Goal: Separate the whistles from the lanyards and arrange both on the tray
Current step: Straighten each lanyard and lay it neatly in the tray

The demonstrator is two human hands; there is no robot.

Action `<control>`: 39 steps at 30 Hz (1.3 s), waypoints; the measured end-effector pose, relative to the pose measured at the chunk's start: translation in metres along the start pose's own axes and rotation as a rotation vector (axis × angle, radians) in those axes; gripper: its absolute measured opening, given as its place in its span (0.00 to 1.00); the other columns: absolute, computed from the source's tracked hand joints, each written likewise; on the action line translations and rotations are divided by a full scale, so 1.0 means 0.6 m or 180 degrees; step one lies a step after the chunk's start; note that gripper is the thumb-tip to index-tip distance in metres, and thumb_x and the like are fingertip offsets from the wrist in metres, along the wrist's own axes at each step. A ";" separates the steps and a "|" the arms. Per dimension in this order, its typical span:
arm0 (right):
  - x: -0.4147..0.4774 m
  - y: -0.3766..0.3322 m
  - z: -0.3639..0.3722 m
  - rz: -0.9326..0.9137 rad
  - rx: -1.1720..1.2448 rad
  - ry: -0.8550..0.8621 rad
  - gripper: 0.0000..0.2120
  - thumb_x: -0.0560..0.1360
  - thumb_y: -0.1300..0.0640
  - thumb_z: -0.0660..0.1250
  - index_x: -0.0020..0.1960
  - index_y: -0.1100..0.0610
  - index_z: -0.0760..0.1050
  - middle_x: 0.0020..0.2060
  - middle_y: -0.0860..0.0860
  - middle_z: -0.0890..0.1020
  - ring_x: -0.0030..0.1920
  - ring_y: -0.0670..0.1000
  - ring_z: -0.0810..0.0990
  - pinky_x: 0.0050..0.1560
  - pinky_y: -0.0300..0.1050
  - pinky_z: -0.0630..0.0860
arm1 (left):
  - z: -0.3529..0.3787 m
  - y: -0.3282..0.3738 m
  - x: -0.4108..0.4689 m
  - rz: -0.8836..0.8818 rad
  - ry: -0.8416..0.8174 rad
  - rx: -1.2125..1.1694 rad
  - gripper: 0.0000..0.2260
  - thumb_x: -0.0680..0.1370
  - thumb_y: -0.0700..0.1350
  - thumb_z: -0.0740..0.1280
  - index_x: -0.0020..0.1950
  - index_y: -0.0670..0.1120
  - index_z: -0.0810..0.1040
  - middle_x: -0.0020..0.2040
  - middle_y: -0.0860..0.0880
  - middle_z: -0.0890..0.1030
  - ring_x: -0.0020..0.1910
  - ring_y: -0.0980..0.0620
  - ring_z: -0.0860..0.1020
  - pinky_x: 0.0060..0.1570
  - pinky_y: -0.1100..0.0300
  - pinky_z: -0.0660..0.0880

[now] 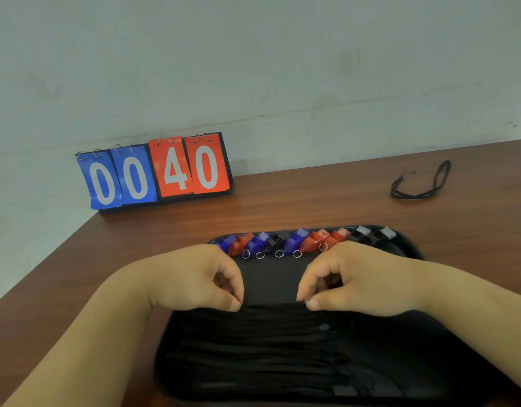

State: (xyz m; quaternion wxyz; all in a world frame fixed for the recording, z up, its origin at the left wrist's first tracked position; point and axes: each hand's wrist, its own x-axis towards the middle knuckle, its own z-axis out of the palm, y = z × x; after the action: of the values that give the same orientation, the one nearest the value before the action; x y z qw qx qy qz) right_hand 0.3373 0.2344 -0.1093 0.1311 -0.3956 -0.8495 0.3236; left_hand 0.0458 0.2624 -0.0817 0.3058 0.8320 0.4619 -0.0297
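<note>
A black tray (412, 245) lies on the brown table in front of me. Along its far rim runs a row of several whistles (294, 240), blue, red and black, most with a small metal ring. Several black lanyards (271, 342) lie stretched side by side across the near half of the tray. My left hand (194, 277) and my right hand (356, 277) hover over the tray's middle, each pinching the farthest laid lanyard between thumb and fingertips at its top edge. One more black lanyard (420, 183) lies loose on the table at the far right.
A flip scoreboard (156, 171) reading 00 in blue and 40 in red stands at the table's back left against the pale wall. The table's left edge runs diagonally past my left forearm.
</note>
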 end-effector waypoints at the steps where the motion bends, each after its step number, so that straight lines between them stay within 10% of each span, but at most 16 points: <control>1: 0.000 0.000 0.000 0.0003 -0.0003 -0.0001 0.06 0.78 0.54 0.72 0.54 0.46 0.85 0.46 0.42 0.86 0.47 0.43 0.83 0.54 0.41 0.80 | 0.001 0.000 0.001 0.0002 0.0003 -0.0004 0.01 0.77 0.47 0.76 0.47 0.54 0.87 0.39 0.63 0.83 0.40 0.64 0.80 0.44 0.70 0.74; 11: -0.011 -0.001 -0.026 0.0182 0.0030 0.0413 0.05 0.75 0.52 0.76 0.51 0.44 0.85 0.43 0.39 0.86 0.44 0.40 0.83 0.47 0.32 0.77 | -0.008 0.020 -0.005 0.0119 0.0272 -0.0004 0.04 0.77 0.51 0.75 0.51 0.57 0.86 0.47 0.60 0.86 0.48 0.62 0.83 0.52 0.64 0.77; 17: -0.038 0.050 -0.112 0.0489 -0.0021 0.1574 0.06 0.73 0.55 0.78 0.47 0.46 0.86 0.41 0.40 0.87 0.42 0.37 0.84 0.44 0.27 0.75 | -0.037 0.106 0.042 0.0376 0.0698 0.0415 0.07 0.77 0.54 0.73 0.55 0.59 0.83 0.46 0.56 0.84 0.47 0.57 0.82 0.55 0.50 0.80; 23: -0.076 0.195 -0.165 0.1876 -0.0561 0.2312 0.18 0.76 0.56 0.71 0.65 0.46 0.78 0.65 0.48 0.80 0.64 0.52 0.78 0.63 0.47 0.73 | -0.048 0.220 0.194 0.0642 0.0780 0.0810 0.19 0.78 0.54 0.71 0.69 0.56 0.75 0.58 0.59 0.79 0.56 0.57 0.78 0.52 0.66 0.71; 30: -0.064 0.254 -0.170 0.2492 -0.0536 0.1770 0.33 0.80 0.50 0.61 0.81 0.44 0.51 0.79 0.56 0.63 0.79 0.62 0.58 0.76 0.61 0.61 | -0.017 0.301 0.415 0.0563 0.0590 0.1460 0.33 0.82 0.52 0.66 0.83 0.49 0.56 0.82 0.46 0.60 0.79 0.45 0.63 0.78 0.50 0.61; 35: -0.060 0.261 -0.170 0.2508 -0.0625 0.1700 0.26 0.81 0.50 0.58 0.77 0.49 0.57 0.73 0.58 0.71 0.76 0.62 0.64 0.74 0.61 0.61 | -0.004 0.300 0.504 0.0396 0.0443 0.1509 0.25 0.83 0.51 0.63 0.80 0.56 0.63 0.73 0.45 0.70 0.70 0.41 0.72 0.70 0.44 0.69; 39: -0.056 0.265 -0.170 0.2505 -0.0781 0.2037 0.15 0.81 0.47 0.62 0.66 0.48 0.68 0.62 0.54 0.79 0.65 0.59 0.73 0.63 0.56 0.70 | -0.001 0.292 0.523 0.0386 0.0754 0.1499 0.06 0.83 0.51 0.65 0.58 0.54 0.79 0.57 0.47 0.73 0.53 0.44 0.75 0.58 0.46 0.75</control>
State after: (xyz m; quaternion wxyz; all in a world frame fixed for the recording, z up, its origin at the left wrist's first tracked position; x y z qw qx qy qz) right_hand 0.5011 0.3303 -0.1350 0.2052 -0.7766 -0.5856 0.1093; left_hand 0.3632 0.4305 -0.1011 0.0488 0.9041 0.4241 -0.0204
